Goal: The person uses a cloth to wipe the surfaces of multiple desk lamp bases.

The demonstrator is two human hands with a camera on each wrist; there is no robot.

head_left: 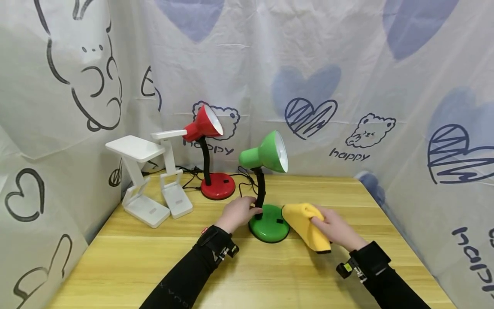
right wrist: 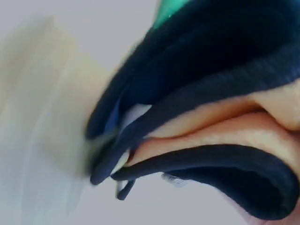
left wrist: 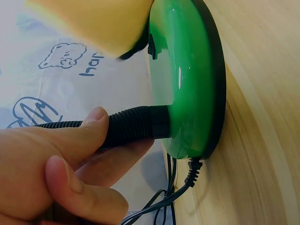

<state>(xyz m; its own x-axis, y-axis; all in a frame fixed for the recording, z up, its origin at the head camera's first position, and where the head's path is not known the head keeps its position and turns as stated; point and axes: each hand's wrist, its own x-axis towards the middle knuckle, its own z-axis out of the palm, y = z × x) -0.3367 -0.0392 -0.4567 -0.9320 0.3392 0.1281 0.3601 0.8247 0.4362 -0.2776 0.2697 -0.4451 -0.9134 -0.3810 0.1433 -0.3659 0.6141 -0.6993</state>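
Left fingers [left wrist: 117, 161] round green lamp's neck [head_left: 261, 185], right fingers [right wrist: 211, 136] round cloth [head_left: 305, 225] at base's edge [head_left: 269, 241]

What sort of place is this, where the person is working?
Probably a curtained-off indoor workspace: printed sheets hang on three sides of a wood-grained table, where a green lamp and a red lamp stand. Whether it belongs to a home or a workshop, I cannot tell.
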